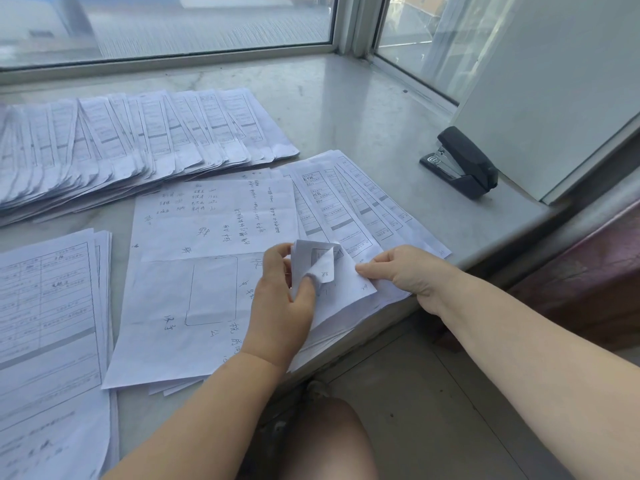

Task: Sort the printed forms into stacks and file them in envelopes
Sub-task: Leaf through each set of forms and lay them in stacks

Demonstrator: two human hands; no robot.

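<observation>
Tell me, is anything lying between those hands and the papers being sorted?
Nothing visible does. The left hand already pinches the curled corner of the near fanned stack of forms, and the right hand holds that stack's edge beside it. The stapler sits well off to the right.

Daylight is streaming through windows (207, 26) | pale marble sill (346, 109) is meeting aluminium frames (349, 26) | white panel (554, 81) is leaning right | tiled floor (433, 410) is lying below
</observation>
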